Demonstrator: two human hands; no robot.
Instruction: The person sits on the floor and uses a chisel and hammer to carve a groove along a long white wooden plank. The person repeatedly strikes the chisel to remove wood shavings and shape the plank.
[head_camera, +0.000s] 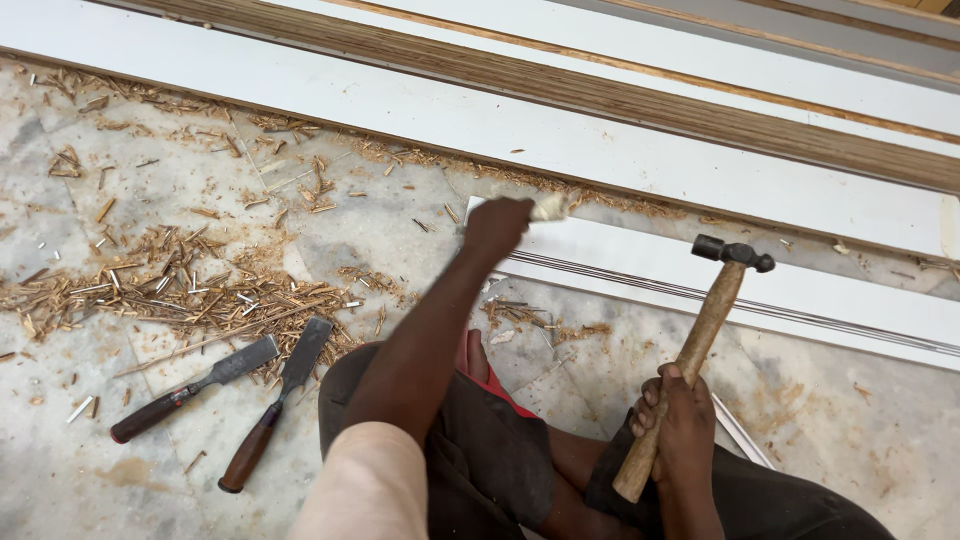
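My left hand (497, 226) pinches something small and pale at the white board's (760, 285) end while my right hand (683, 420) grips a hammer (700, 330); a careless swing could hit my fingers.

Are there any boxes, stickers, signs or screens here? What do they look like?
No, none show. There are only white boards, two chisels on the floor among wood chips, and a hammer in the right hand. The left hand presses something small and pale on a white board.
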